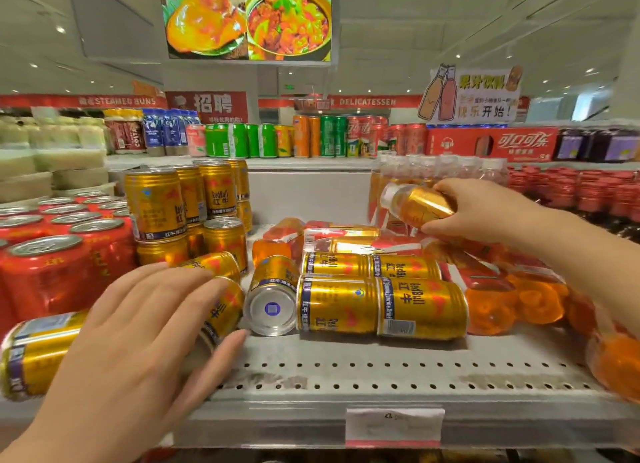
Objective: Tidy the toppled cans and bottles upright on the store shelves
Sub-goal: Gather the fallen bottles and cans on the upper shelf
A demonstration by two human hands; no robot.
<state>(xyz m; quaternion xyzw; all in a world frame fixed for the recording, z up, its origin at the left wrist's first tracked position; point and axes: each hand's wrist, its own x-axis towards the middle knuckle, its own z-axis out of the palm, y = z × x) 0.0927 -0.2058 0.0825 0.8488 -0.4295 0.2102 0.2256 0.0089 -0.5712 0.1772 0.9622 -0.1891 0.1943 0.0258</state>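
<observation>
A: Bottles [491, 303] lying at the right end of the shelf [381, 369] are smeared, and the frame edge cuts the last one, so there is no firm count there.
B: Anything covered on the left?
A: The left grip [131, 341], fingers straight and spread, hovers over two toppled gold cans [227, 301] and hides part of one. Contact is unclear. Another can at the left edge is cut off.
B: How many cans are down?
A: Eight on their sides: that one, the two by the left grip, one with its base toward the camera, and four in a two-by-two block mid-shelf.
B: And standing?
A: Two tiers of stacked cans [156, 203] at back left; the rear ones are hidden.
B: The right grip?
A: The right grip [485, 213] is curled round one gold-labelled bottle [417, 206], held tilted above the lying ones, cap up-left.
</observation>
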